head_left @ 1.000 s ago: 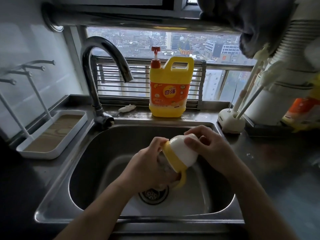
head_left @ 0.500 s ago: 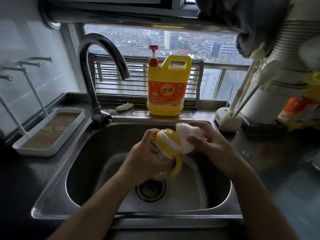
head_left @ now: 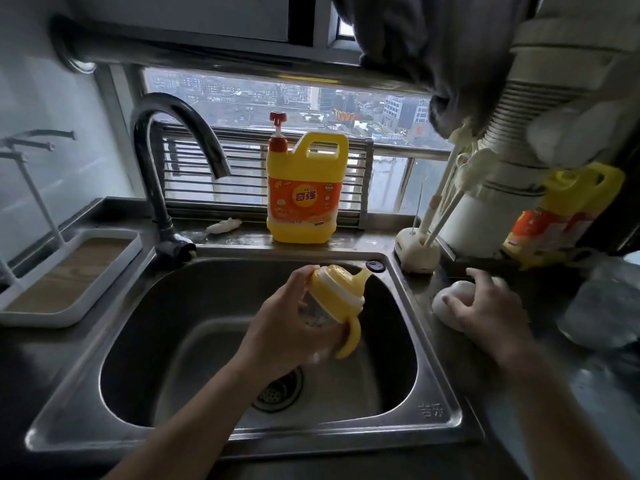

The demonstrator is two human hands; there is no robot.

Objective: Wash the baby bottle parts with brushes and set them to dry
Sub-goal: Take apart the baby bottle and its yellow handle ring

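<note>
My left hand (head_left: 284,330) grips a clear baby bottle (head_left: 322,311) over the steel sink (head_left: 429,386). The bottle is tilted and carries a yellow collar with two handles. Its white cap (head_left: 450,303) lies on the counter to the right of the sink, and my right hand (head_left: 485,306) holds it there with curled fingers. Several white brushes (head_left: 446,192) stand in a white holder (head_left: 417,251) behind the sink's right corner.
A white drying rack (head_left: 69,271) with pegs sits left of the sink. The curved tap (head_left: 173,161) stands at the back left, a yellow detergent jug (head_left: 306,188) at the back middle. A second yellow jug (head_left: 568,216) and a clear container (head_left: 602,306) crowd the right counter.
My right hand has pulled the white cap off the bottle and carried it right, down onto the counter. My left hand keeps the bottle over the sink.
</note>
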